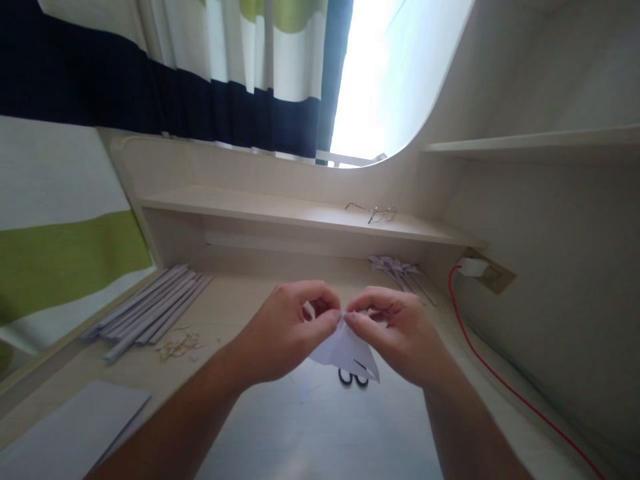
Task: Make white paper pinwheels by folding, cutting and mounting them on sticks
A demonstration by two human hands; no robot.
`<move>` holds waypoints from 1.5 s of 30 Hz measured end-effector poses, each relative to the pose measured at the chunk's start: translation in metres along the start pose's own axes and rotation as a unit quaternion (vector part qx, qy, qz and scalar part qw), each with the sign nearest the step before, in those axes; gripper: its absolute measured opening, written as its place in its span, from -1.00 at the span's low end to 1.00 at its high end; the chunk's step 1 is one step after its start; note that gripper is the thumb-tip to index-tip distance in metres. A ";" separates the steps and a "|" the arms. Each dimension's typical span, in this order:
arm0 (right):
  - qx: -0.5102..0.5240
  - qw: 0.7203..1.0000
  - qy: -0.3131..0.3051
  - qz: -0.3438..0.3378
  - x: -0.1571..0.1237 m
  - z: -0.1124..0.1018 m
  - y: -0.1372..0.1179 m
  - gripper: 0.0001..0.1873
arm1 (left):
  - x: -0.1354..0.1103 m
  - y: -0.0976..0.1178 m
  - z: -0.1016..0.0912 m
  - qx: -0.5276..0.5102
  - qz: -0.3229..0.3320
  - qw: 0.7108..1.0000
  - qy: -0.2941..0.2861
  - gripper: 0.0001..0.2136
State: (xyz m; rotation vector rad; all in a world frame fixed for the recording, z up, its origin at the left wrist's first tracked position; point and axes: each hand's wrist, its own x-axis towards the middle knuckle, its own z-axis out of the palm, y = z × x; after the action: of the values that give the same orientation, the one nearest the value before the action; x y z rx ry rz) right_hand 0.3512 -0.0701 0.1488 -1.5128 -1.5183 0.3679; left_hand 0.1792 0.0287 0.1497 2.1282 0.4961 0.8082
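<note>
A piece of white paper point(345, 347) hangs above the desk, pinched along its upper edge by both hands. My left hand point(295, 327) is closed on it with thumb and index finger. Close beside, my right hand point(393, 327) grips the same paper, the fingertips of the two hands almost meeting. The paper's lower corner points down to the right and seems to have a slit or fold. Under it lie scissors point(353, 380); their dark handle loops show, while the blades are hidden by the paper.
Rolled paper sticks point(155, 307) are piled at the left, near small tan scraps point(181, 345). White sheets point(75, 430) lie at front left. Paper pinwheel-like pieces on sticks point(400, 270) rest at back right. Glasses point(383, 214) sit on the shelf. A red cable point(495, 373) runs along the right wall.
</note>
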 end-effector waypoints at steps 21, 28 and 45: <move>-0.004 1.000 0.002 0.005 -0.001 0.002 0.000 -0.91 | 0.001 0.000 0.004 0.009 0.021 1.000 0.003 -0.90; 0.039 0.998 -0.017 0.044 0.000 0.003 0.003 -0.91 | 0.001 0.000 0.003 -0.002 0.027 1.000 -0.014 -0.90; -0.005 1.000 -0.001 0.025 0.000 0.005 0.003 -0.89 | 0.002 -0.005 0.001 0.017 0.066 0.997 -0.030 -0.89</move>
State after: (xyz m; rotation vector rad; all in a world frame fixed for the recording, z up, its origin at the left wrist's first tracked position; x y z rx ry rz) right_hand 0.3494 -0.0681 0.1442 -1.5624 -1.4881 0.3918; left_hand 0.1811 0.0319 0.1459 2.2284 0.3433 0.8111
